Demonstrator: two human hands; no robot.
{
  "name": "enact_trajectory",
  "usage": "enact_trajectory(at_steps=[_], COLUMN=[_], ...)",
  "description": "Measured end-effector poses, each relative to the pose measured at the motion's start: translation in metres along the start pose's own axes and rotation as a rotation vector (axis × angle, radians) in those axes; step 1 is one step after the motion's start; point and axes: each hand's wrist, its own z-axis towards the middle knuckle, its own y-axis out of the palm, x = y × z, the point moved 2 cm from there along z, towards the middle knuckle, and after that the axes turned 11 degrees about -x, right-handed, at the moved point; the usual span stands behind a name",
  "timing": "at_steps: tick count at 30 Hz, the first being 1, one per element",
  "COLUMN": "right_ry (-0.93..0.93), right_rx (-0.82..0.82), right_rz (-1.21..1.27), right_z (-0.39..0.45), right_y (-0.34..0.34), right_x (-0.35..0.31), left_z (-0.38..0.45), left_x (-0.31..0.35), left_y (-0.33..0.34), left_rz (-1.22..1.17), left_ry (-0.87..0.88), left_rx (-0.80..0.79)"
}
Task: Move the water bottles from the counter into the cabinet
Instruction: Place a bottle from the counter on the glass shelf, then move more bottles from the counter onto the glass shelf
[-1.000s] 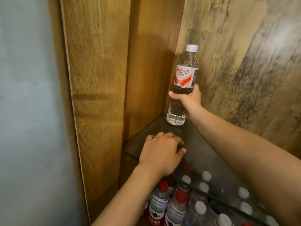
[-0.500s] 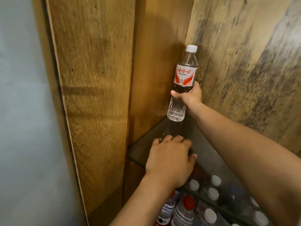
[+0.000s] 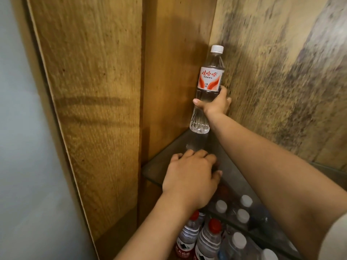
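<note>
A: Where was the water bottle (image 3: 208, 91)?

B: Upright in the far left corner of the cabinet (image 3: 178, 72), its base at or just above the glass shelf (image 3: 155, 171) — contact could not be told.

A: And the hands?

B: The right hand (image 3: 214, 105) gripped the bottle's clear body below the label, fingers curled round it. The left hand (image 3: 189, 177) lay palm down on the shelf's front edge, fingers loosely bent, holding nothing.

A: Below the shelf?

B: More bottles — red caps (image 3: 214, 225) and white caps (image 3: 221, 205).
</note>
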Motion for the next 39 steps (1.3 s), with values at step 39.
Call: enact_trajectory(at_steps=[39], right_ry=[-0.232], right_rx=[-0.583], right_rz=[-0.152], right_z=[-0.216], right_y=[-0.149], right_x=[-0.014], left_z=[-0.059], left_x=[0.018], left_y=[0.007], left_rz=[-0.264], left_ry=[0.312], left_rx=[0.279])
